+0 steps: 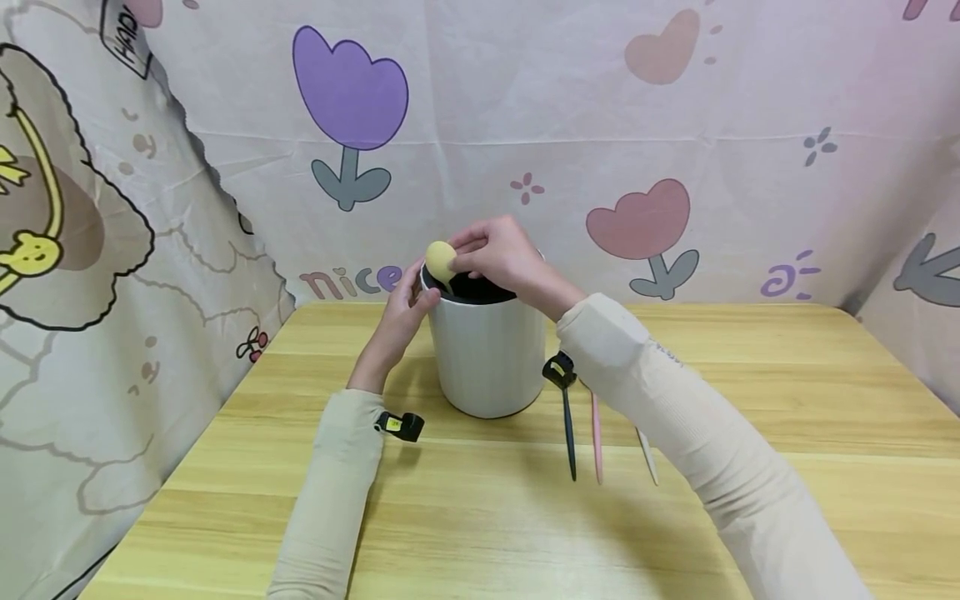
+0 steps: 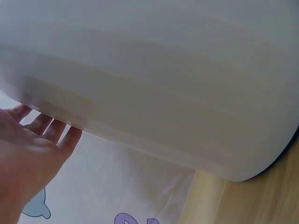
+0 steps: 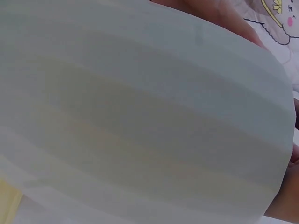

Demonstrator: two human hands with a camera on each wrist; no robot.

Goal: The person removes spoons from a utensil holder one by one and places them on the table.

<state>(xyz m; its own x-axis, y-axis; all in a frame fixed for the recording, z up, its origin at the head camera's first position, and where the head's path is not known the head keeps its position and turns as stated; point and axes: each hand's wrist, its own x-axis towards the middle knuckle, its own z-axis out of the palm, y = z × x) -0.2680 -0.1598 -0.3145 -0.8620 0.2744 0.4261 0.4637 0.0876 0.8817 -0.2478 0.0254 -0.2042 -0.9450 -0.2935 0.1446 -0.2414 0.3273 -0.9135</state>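
A white, faceted bin with a dark inside stands upright on the table. My left hand holds its upper left side, the thumb near the front of the rim. In the left wrist view, the fingers of this hand reach round the outer wall. Above the opening, my right hand pinches a yellow round-headed stick between thumb and fingers. Its ball-like head is up, and a thin stem points down into the bin. The bin wall fills most of the right wrist view.
To the right of the bin, a black stick, a pink stick and a white stick lie on the wooden table. My right forearm hides their far ends. A patterned cloth hangs behind and at the sides.
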